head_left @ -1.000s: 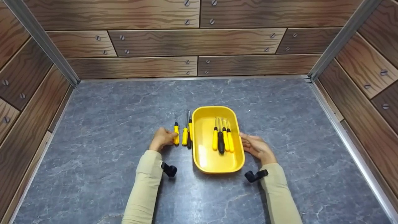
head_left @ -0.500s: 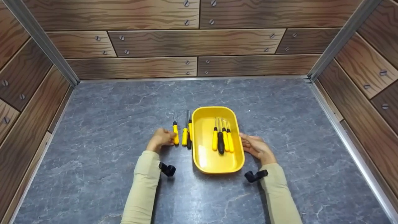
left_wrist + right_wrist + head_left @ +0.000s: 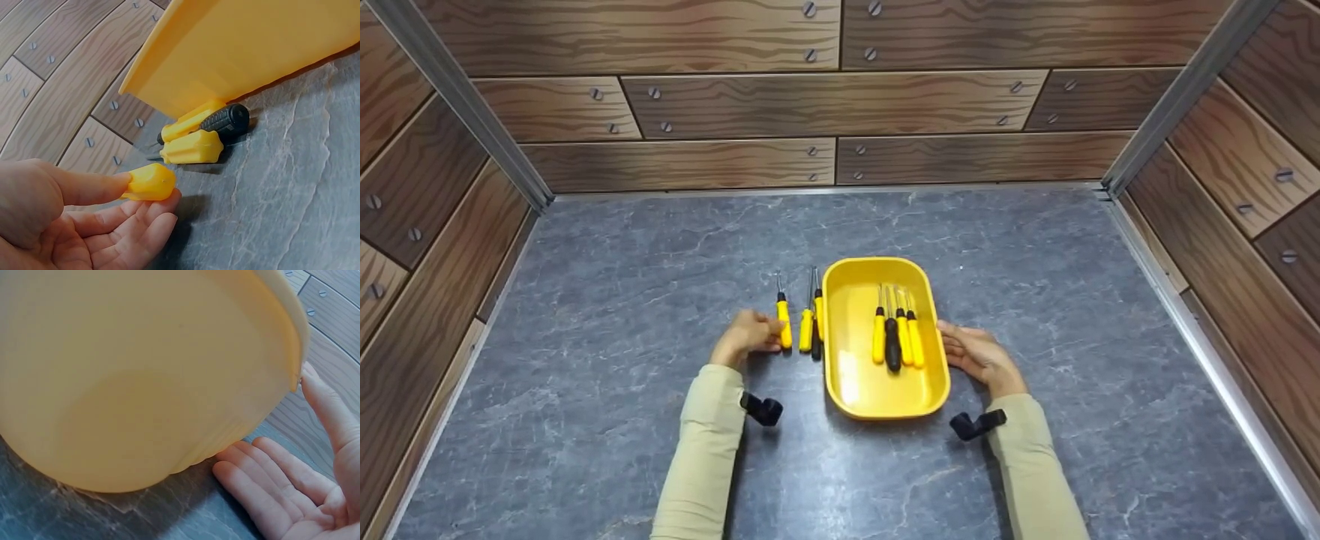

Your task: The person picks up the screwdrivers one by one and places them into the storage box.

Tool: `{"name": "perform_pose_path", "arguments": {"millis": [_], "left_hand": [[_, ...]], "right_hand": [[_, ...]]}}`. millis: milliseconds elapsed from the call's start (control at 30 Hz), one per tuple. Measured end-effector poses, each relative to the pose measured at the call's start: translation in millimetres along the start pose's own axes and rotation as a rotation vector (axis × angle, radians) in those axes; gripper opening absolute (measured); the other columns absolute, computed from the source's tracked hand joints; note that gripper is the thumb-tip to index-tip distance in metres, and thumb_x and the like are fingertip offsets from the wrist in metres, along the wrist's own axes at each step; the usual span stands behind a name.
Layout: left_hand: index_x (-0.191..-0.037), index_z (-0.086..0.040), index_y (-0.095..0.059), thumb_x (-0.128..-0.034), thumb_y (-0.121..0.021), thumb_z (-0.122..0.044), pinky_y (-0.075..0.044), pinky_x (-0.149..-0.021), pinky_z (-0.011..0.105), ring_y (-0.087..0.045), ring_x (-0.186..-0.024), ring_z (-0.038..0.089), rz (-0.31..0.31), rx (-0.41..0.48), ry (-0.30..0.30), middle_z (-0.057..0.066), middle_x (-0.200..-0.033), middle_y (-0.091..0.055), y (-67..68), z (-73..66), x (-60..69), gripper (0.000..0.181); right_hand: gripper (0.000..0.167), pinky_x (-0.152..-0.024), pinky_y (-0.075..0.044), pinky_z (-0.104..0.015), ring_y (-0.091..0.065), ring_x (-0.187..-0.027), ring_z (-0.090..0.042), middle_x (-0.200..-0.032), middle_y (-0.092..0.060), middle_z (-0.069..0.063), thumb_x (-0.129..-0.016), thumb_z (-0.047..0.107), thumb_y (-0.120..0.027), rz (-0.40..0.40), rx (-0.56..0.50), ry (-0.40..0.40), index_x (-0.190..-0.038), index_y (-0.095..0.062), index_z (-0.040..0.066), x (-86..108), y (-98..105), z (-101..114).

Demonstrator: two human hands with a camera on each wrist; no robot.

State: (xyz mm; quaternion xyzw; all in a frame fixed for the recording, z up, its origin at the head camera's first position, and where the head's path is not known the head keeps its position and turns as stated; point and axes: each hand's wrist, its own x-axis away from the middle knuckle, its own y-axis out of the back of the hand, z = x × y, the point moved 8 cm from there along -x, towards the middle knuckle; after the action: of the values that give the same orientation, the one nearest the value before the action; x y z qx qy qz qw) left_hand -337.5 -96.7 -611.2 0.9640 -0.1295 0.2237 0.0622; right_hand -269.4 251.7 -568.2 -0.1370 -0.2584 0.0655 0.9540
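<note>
My left hand (image 3: 746, 332) pinches a yellow-handled screwdriver (image 3: 783, 321) between thumb and fingers, left of a yellow bin. In the left wrist view, the end of its handle (image 3: 153, 183) shows past the thumb. Beside the bin's left wall lie a yellow-handled screwdriver (image 3: 806, 330), a black-handled screwdriver (image 3: 228, 121) and another yellow-handled one (image 3: 188, 121). The yellow bin (image 3: 859, 390) holds several screwdrivers, one with a black handle (image 3: 893, 345). At the bin's right side is my right hand (image 3: 981, 354), fingers extended, its thumb touching near the rim in the right wrist view.
Grey marbled table surface (image 3: 645, 285) lies all around the bin. Wood-patterned panels (image 3: 832, 105) close off the back and both sides, with metal strips along their edges (image 3: 1222, 360).
My left hand has shifted slightly left with the screwdriver, whose tip now leans a little left. The right hand and the bin have stayed in place.
</note>
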Motion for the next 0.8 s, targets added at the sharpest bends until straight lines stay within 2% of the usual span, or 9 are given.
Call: {"name": "perform_pose_path", "arguments": {"millis": [133, 200, 267, 400, 467, 500, 567, 633, 800], "left_hand": [[-0.103, 0.007, -0.063, -0.0879, -0.069, -0.012, -0.065, -0.071, 0.034, -0.071, -0.072, 0.022, -0.017, 0.0, 0.032, 0.016, -0.083, -0.071, 11.3, 39.8, -49.3, 0.025], [-0.105, 0.006, -0.062, -0.087, -0.071, -0.015, -0.065, -0.071, 0.036, -0.072, -0.074, 0.023, -0.027, 0.008, 0.045, 0.015, -0.084, -0.071, 20.4, 73.4, -90.5, 0.029], [-0.101, 0.002, -0.063, -0.0802, -0.078, -0.021, -0.065, -0.067, 0.036, -0.073, -0.072, 0.023, -0.002, 0.055, 0.038, 0.013, -0.081, -0.072, 34.1, 121.5, -150.1, 0.034], [-0.103, 0.002, -0.063, -0.0825, -0.076, -0.02, -0.065, -0.07, 0.037, -0.073, -0.074, 0.023, -0.04, 0.047, 0.064, 0.014, -0.085, -0.072, 37.3, 133.2, -164.1, 0.033], [-0.106, 0.004, -0.062, -0.0863, -0.072, -0.016, -0.065, -0.07, 0.037, -0.073, -0.074, 0.022, -0.051, 0.034, 0.061, 0.014, -0.086, -0.071, 35.0, 126.4, -156.1, 0.03], [-0.108, 0.006, -0.061, -0.0887, -0.069, -0.014, -0.065, -0.069, 0.036, -0.072, -0.073, 0.021, -0.058, 0.024, 0.051, 0.014, -0.085, -0.071, 31.1, 113.1, -139.9, 0.028], [-0.109, 0.005, -0.062, -0.0875, -0.071, -0.017, -0.065, -0.07, 0.037, -0.073, -0.075, 0.022, -0.051, 0.032, 0.052, 0.015, -0.089, -0.071, 34.9, 128.1, -158.1, 0.032], [-0.11, 0.004, -0.062, -0.0877, -0.071, -0.017, -0.065, -0.072, 0.038, -0.073, -0.077, 0.024, -0.049, 0.038, 0.056, 0.016, -0.091, -0.071, 34.8, 128.9, -159.1, 0.032], [-0.108, 0.004, -0.062, -0.0901, -0.067, -0.013, -0.065, -0.071, 0.035, -0.073, -0.075, 0.021, -0.051, 0.044, 0.056, 0.013, -0.086, -0.071, 26.3, 99.6, -124.6, 0.025]], "right_hand": [[0.016, -0.077, -0.061, -0.022, -0.071, -0.082, -0.009, -0.083, -0.075, 0.002, -0.095, 0.021, -0.06, -0.005, 0.005, -0.002, -0.084, -0.07, 0.016, -0.2, 0, 0], [0.016, -0.077, -0.061, -0.022, -0.071, -0.082, -0.009, -0.083, -0.074, 0.002, -0.095, 0.021, -0.061, -0.01, 0.006, -0.004, -0.084, -0.07, 0.016, -0.2, 0, 0], [0.016, -0.077, -0.061, -0.022, -0.071, -0.083, -0.009, -0.083, -0.074, 0.002, -0.095, 0.021, -0.061, -0.01, 0.006, -0.005, -0.083, -0.07, 0.016, -0.3, 0, 0], [0.017, -0.077, -0.061, -0.022, -0.07, -0.082, -0.008, -0.083, -0.074, 0.002, -0.095, 0.022, -0.061, -0.007, 0.008, -0.008, -0.082, -0.071, 0.016, 0.0, 0, 0], [0.016, -0.077, -0.061, -0.022, -0.07, -0.082, -0.008, -0.083, -0.074, 0.002, -0.095, 0.022, -0.061, -0.01, 0.008, -0.008, -0.082, -0.07, 0.016, 0.0, 0, 0], [0.016, -0.077, -0.061, -0.022, -0.07, -0.082, -0.008, -0.083, -0.074, 0.002, -0.095, 0.022, -0.061, -0.012, 0.009, -0.009, -0.083, -0.07, 0.016, 0.1, 0, 0], [0.016, -0.077, -0.061, -0.022, -0.07, -0.082, -0.009, -0.083, -0.074, 0.002, -0.095, 0.022, -0.061, -0.016, 0.011, -0.011, -0.083, -0.07, 0.016, 0.1, 0, 0], [0.015, -0.077, -0.061, -0.022, -0.07, -0.082, -0.009, -0.083, -0.074, 0.002, -0.094, 0.022, -0.062, -0.026, 0.01, -0.013, -0.084, -0.07, 0.016, 0.1, 0, 0], [0.015, -0.077, -0.061, -0.023, -0.07, -0.082, -0.009, -0.083, -0.074, 0.002, -0.094, 0.022, -0.062, -0.032, 0.012, -0.012, -0.083, -0.07, 0.016, 0.3, 0, 0]]}}
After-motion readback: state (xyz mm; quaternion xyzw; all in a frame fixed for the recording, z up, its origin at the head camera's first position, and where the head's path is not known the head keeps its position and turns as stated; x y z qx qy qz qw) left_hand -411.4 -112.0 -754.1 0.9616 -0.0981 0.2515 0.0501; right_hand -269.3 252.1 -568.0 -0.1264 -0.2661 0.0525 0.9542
